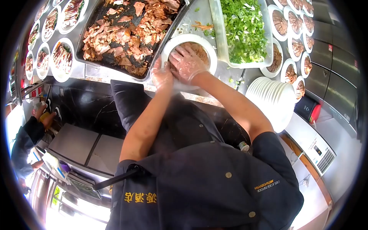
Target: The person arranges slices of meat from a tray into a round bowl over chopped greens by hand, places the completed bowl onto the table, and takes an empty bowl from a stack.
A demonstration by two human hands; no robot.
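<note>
Dark jacket [203, 180], right hand [187, 65] loosely spread, touching meat [200, 50] in bowl [212, 54]

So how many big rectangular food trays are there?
2: black tray of brown chopped meat, left of the round white bowl; translucent plastic tray of chopped greens, right of it.

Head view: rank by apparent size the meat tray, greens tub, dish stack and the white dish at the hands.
1. Meat tray, cut off by the frame
2. Greens tub, also cut off
3. Dish stack and white dish: too alike to rank; the right hand covers part of the dish.
</note>
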